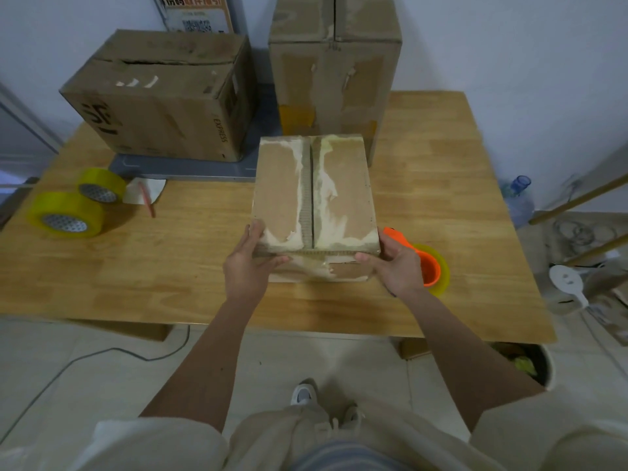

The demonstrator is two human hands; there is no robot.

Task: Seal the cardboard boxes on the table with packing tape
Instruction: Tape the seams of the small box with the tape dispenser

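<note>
Both hands, left hand (246, 263) and right hand (396, 263), grip small cardboard box (314, 195); centre seam untaped; orange tape dispenser (430, 266) idle; sealing barely begun.

A grey flat mat (183, 168) lay at the back of the light wooden worktop (431, 185). To the right of the worktop stood a clear blue-capped water jug (518, 198) and a white fan (567, 282). A grey cable (112, 351) trailed across the pale tiled floor (68, 385), and a round bin (530, 363) sat under the worktop's right corner.
</note>
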